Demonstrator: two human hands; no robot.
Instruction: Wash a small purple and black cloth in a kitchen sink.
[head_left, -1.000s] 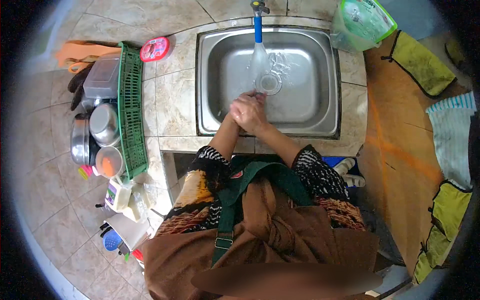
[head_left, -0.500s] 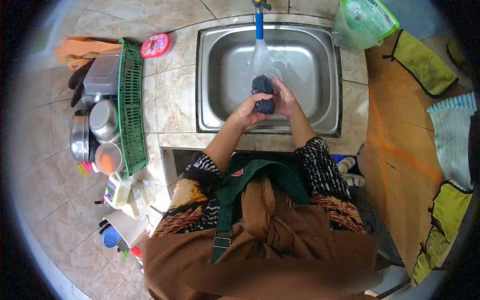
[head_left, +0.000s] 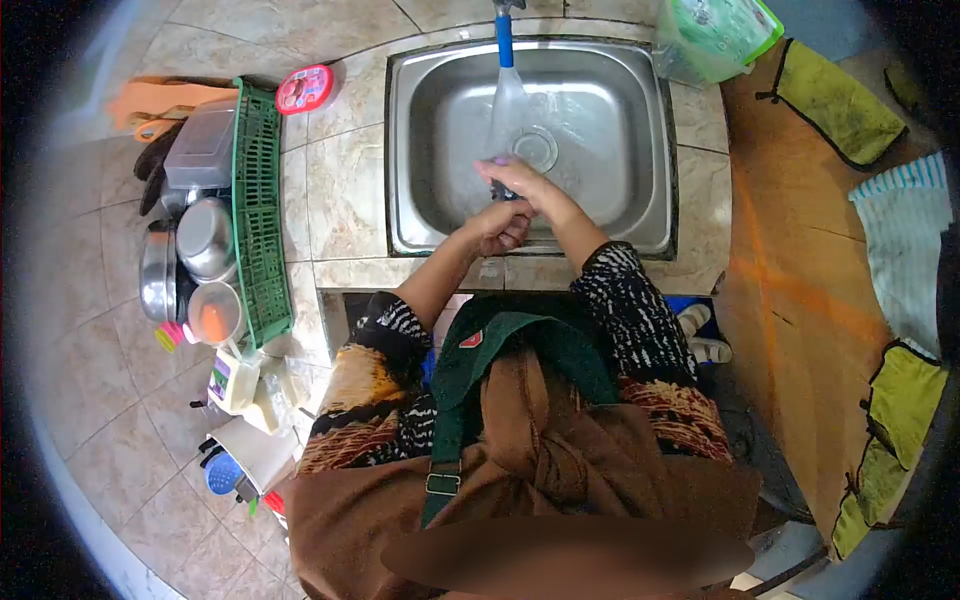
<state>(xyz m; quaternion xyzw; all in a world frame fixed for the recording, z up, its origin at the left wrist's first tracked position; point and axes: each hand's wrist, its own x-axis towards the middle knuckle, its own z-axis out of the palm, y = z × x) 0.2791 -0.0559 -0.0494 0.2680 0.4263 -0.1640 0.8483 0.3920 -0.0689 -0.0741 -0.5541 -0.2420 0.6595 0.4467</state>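
Note:
A dark grey wet cloth (head_left: pixel 504 192), bunched up, is gripped between my two hands over the near part of the steel sink (head_left: pixel 425 215). Closed round its lower end is my left hand (head_left: pixel 498 228), the fingers curled in a fist. My right hand (head_left: pixel 518 178) lies across the upper end, closed over it, and hides most of the cloth. Water runs from the blue-sleeved tap (head_left: pixel 504 45) down in front of my hands, by the round drain (head_left: pixel 534 150).
Left of the sink, a green dish rack (head_left: pixel 262 220) holds steel bowls and plastic tubs. A red oval tub (head_left: pixel 304 90) sits at the counter's back left. At the back right stands a clear green-rimmed container (head_left: pixel 700 45). Yellow cloths (head_left: pixel 835 100) lie on the wooden surface at right.
My right hand has moved left and closed over the cloth's upper end. My left hand has drawn slightly nearer me, turning into a fist. Less of the cloth shows.

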